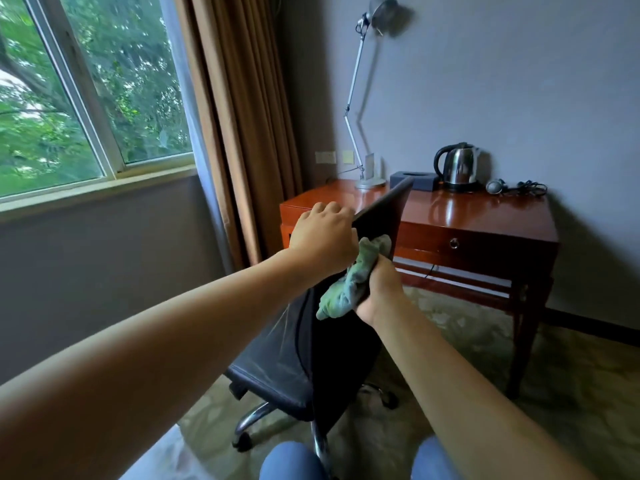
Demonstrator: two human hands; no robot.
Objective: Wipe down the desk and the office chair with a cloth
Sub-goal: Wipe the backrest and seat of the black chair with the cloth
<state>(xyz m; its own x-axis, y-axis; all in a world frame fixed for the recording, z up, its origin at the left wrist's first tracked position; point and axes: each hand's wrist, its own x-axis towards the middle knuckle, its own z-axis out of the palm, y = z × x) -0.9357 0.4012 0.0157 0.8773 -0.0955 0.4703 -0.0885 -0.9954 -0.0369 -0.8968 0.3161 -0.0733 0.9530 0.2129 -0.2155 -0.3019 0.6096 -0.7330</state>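
Now left hand [323, 233] gripping chair back [381, 216] — right hand [377, 289] clutching green cloth [349, 282] against it.

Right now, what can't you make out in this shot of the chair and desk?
- Head view: left hand fingertips, hidden over the chair back.
- Chair base, partly hidden by the seat and backrest.
- Desk left front, hidden by the chair.
- Dark items beside the kettle, too small.
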